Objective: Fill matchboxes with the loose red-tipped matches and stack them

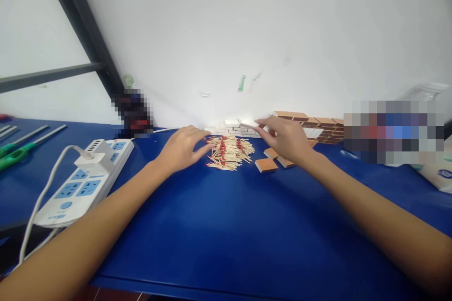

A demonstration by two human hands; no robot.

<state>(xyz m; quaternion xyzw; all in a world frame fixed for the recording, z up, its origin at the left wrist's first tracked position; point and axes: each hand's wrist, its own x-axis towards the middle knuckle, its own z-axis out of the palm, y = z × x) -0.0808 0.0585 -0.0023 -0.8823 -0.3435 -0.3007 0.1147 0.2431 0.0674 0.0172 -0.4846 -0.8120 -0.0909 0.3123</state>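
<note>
A heap of loose matches (229,153) with red heads lies on the blue tabletop by the wall. Behind it, small white matchbox trays (231,130) are stacked in low rows. My left hand (183,148) is at the heap's left side, thumb and fingers apart; its fingertips are close to the left end of the white stack, and I cannot tell whether they touch it. Between the thumb and fingers of my right hand (284,136) is a white matchbox tray (248,123), at the top of the stack. Several brown matchbox pieces (266,165) lie below that hand.
Brown matchboxes (314,124) are stacked along the wall at right, near a blurred-out item and a white pack (436,169). At left are a white power strip (84,188) with a plugged-in charger and cable, and green-handled tools (21,153). A dark metal frame (76,19) rises behind.
</note>
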